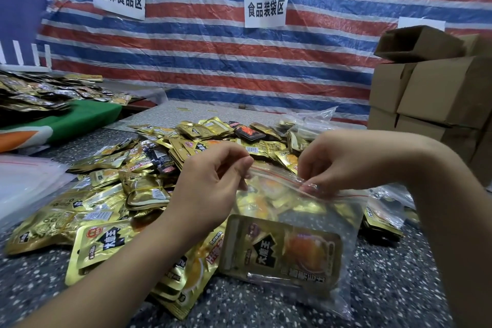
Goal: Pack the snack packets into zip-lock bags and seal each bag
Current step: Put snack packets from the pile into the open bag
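Surroundings: speckled dark table (386,287) backed by a red, white and blue striped tarp (239,61) carrying two white paper signs (264,8) with printed characters. Stack of brown cardboard boxes (436,88) stands at the right edge, well apart from the hands. At left, a green cloth (90,114) lies under a second spread of packets, and a sheet of clear empty bags (24,178) rests near the table's left edge.

Loose heap of gold snack packets (138,189) covers the table middle, with a few black packets (249,132) mixed in. Heap lies directly behind and left of the working area; some packets sit under the left forearm.

Zip-lock bag (306,221): clear, red line along its zip strip, lying on the table in front of the person with its mouth towards the heap. Several gold packets visible inside; the nearest shows an orange picture and black label.

Left hand (210,184) pinches the bag's top edge at its left end between thumb and fingers. Right hand (335,162) pinches the zip strip further right, fingertips (310,185) pressed on the red line. Whether the strip between the two hands is fully closed cannot be told.
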Motion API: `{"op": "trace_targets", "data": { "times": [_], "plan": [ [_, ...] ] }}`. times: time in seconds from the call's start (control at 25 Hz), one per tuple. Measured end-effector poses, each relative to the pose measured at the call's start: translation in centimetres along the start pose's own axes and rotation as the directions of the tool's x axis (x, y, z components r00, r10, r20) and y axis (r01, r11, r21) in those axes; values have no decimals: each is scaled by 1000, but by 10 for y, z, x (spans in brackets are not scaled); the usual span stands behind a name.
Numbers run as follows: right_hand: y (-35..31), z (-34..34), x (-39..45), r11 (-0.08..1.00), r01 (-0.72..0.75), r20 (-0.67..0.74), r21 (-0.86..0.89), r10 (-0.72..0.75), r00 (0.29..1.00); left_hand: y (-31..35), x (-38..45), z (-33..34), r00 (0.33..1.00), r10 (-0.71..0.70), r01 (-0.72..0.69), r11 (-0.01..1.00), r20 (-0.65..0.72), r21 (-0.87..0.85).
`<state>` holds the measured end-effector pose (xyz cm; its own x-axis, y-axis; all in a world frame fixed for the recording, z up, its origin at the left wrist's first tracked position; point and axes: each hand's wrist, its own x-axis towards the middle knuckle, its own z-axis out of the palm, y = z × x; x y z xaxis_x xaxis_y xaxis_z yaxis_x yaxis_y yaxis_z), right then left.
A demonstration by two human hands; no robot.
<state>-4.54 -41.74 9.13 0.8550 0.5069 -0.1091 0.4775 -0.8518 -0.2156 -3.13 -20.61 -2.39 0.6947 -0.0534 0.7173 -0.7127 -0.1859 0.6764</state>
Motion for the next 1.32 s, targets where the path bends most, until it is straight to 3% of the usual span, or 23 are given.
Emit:
{"op": "trace_targets", "data": {
  "times": [0.16, 0.28, 0.44, 0.6, 0.92, 1.12, 1.32],
  "plan": [
    [-3, 0, -1, 1000, 15, -35, 9, -15, 999, 0, 0, 1, 1000, -27, 27, 999, 12, -39],
    [-11, 3, 1, 990, -54, 9, 128, 54, 999, -1, 0, 1, 998, -38, 38, 999, 54, 6],
    [-12, 10, 6, 999, 38, 102, -27, -35, 994, 0, 1, -2, 991, -78, 68, 993, 113, 92],
    [-7, 8, 8, 998, 58, -49, 31, -57, 997, 6, 7, -10, 981, -117, 107, 992, 152, 72],
    [-7, 1, 6, 978, 186, -307, 96, -148, 940, 14, 11, -10, 992, -115, 123, 980, 57, -159],
    [-5, 1, 7, 970, 219, -325, 102, -176, 929, 10, 6, -2, 971, -182, 191, 981, 156, -43],
    [-6, -4, 2, 921, 352, -454, 167, -245, 857, 16, 9, -5, 993, -112, 118, 978, 46, -172]
  ]
}}
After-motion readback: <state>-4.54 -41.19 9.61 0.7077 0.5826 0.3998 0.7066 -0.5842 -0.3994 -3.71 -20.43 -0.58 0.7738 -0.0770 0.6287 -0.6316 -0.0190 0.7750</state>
